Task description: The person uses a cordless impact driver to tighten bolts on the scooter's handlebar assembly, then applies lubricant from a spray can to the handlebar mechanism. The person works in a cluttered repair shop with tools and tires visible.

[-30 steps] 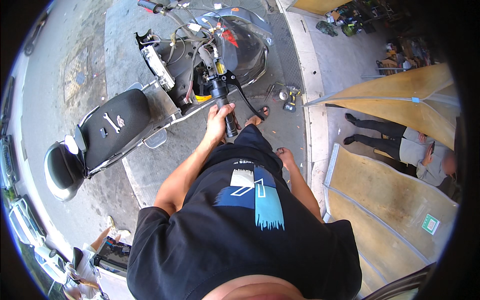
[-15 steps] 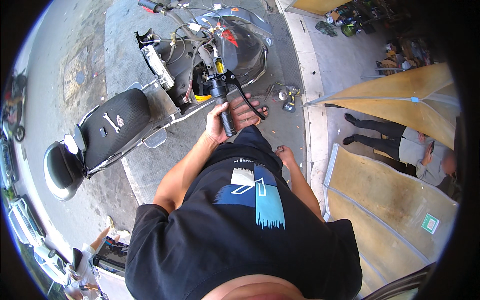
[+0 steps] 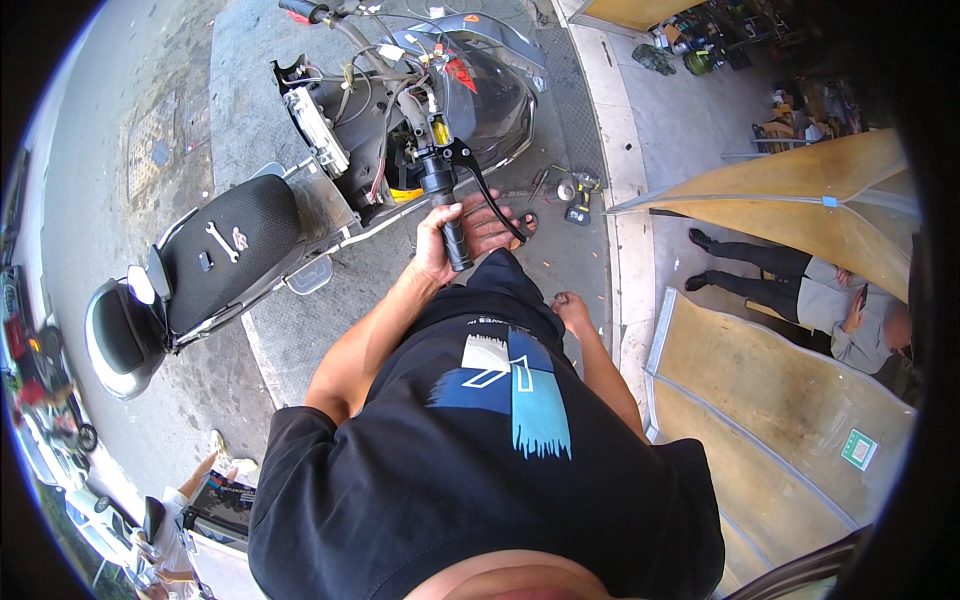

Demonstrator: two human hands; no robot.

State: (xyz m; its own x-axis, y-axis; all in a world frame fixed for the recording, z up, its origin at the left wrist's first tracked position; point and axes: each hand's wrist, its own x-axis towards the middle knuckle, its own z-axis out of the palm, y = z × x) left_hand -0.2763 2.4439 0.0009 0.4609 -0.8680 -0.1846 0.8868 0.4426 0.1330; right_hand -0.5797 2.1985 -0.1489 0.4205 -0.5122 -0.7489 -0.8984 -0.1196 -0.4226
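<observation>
A scooter (image 3: pixel 300 190) is seen parked on the pavement with its front panels stripped away, a spanner (image 3: pixel 221 240) left lying on the black seat (image 3: pixel 235 250) at the left. The bare steering column and a tangle of wiring (image 3: pixel 385 90) are exposed, so the dismantling is judged well advanced, while nothing in view suggests that reassembly has begun. At the centre, the black handlebar grip (image 3: pixel 455 240) is clasped by the left hand (image 3: pixel 437 243), the fingers closed round it just below the brake lever (image 3: pixel 480 185). The right hand (image 3: pixel 572 307) is hung loosely beside the thigh, fingers curled inward; whether anything is pinched in it cannot be told. Small tools and parts (image 3: pixel 572 195) are scattered on the ground just beyond the handlebar, too small to be identified. Farther right, a seated person's legs (image 3: pixel 750 275) are stretched between yellow boards (image 3: pixel 800 190).

Much is hidden: the scooter's front wheel is cut off by the upper rim, the lower frame is filled by the wearer's dark shirt, and what the handlebar is still fastened to is lost among the cables. Another person's hands and a box at the lower left edge are blurred.
</observation>
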